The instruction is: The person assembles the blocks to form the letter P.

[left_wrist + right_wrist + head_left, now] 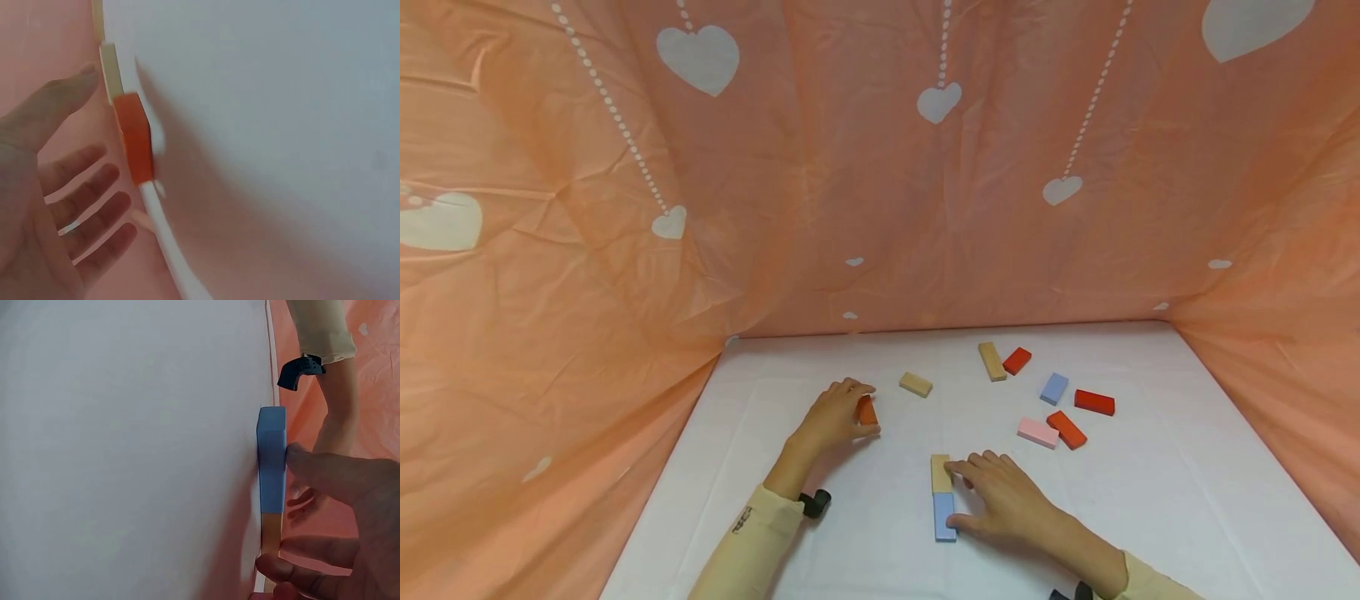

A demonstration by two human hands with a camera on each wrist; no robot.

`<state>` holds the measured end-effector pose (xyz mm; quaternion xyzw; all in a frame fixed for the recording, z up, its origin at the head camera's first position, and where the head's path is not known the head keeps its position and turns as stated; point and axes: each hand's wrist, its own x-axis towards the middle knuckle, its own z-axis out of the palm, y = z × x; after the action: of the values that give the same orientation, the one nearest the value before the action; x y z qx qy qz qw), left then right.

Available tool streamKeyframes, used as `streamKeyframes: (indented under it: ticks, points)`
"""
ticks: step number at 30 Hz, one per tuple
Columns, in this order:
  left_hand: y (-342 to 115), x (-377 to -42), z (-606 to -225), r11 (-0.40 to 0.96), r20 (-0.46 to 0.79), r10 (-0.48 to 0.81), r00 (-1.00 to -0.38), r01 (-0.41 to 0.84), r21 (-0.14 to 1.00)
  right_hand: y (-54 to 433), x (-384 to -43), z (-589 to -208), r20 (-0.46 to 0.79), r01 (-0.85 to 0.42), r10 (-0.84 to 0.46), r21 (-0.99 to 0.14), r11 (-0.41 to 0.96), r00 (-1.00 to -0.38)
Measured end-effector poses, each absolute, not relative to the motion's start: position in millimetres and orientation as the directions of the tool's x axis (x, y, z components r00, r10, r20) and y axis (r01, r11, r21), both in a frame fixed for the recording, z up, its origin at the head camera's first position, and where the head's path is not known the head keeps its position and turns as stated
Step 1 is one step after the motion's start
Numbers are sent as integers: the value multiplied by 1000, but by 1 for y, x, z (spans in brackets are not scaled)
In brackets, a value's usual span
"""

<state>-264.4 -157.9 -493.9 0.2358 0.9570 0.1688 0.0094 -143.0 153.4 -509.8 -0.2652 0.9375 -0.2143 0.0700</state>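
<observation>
My left hand (pixel 835 417) is spread around an orange block (pixel 867 410) on the white table. In the left wrist view its thumb and fingers stand apart from that orange block (pixel 135 137). Two blocks lie end to end in front of me, a tan block (pixel 940 473) and, nearer, a light blue block (pixel 944 517). Beside them is my right hand (pixel 1003 500). Its thumb touches the side of the blue block (pixel 272 462), and a fingertip rests on the tan block (pixel 270 531); neither is wrapped round a block.
Farther back lie a short tan block (pixel 916 384), a longer tan block (pixel 992 362) and a red block (pixel 1017 361). To the right are a blue block (pixel 1054 388), a red block (pixel 1094 402), and an orange-red block (pixel 1067 430) touching a pink block (pixel 1037 432). Peach curtains (pixel 925 208) enclose the table.
</observation>
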Motion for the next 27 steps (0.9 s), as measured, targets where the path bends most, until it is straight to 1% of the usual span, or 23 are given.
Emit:
streamKeyframes:
  ticks: [5, 9, 19, 27]
  points:
    - [-168, -270, -498, 860, 13, 425, -905, 408, 305, 153, -142, -510, -13, -469, -527, -439, 766, -850]
    - [-173, -271, -499, 861, -10, 417, -909, 391, 325, 153, -142, -509, -13, -469, -527, -438, 767, -850]
    - [-172, -274, -499, 849, 5, 415, -910, 389, 357, 153, -143, -510, -14, -470, -527, -432, 770, -850]
    - [-158, -272, -496, 829, -9, 447, -894, 411, 379, 152, -144, -510, -22, -467, -525, -424, 776, -851]
